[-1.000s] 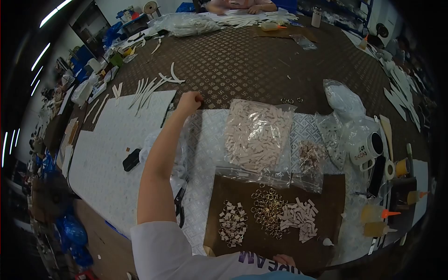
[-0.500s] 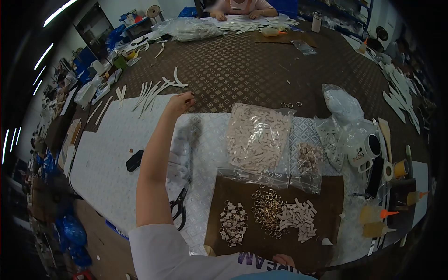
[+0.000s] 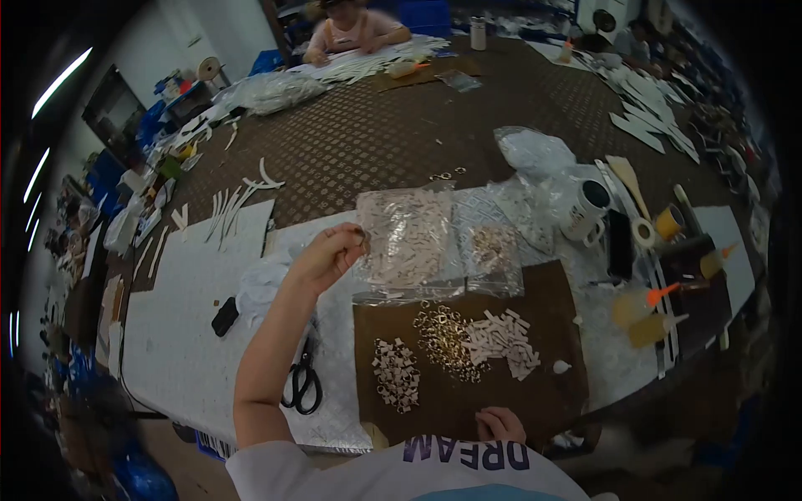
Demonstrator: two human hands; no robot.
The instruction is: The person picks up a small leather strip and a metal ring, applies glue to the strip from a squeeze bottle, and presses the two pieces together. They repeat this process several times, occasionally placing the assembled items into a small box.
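Observation:
My left hand [image 3: 327,255] is raised over the left edge of a clear bag of small beige pieces [image 3: 405,238], its fingers pinched on something small and dark that I cannot make out. Low in the view, my right hand [image 3: 499,424] rests at the near edge of a brown mat [image 3: 468,401], its fingers loosely curled; whether it holds anything is hidden. On the mat lie a pile of small ring pieces with light tabs [image 3: 395,376], a heap of gold metal rings [image 3: 447,342] and a pile of beige strips [image 3: 505,342].
Black scissors [image 3: 302,386] and a black object [image 3: 224,317] lie left of the mat. A smaller bag [image 3: 491,250], a white mug [image 3: 583,213], a phone [image 3: 619,242] and glue bottles [image 3: 639,307] stand or lie right. A person [image 3: 351,33] sits across the table.
My left hand has come back from the far edge of the white covering toward the beige bag. My right hand shows more fully, and the camera view has shifted.

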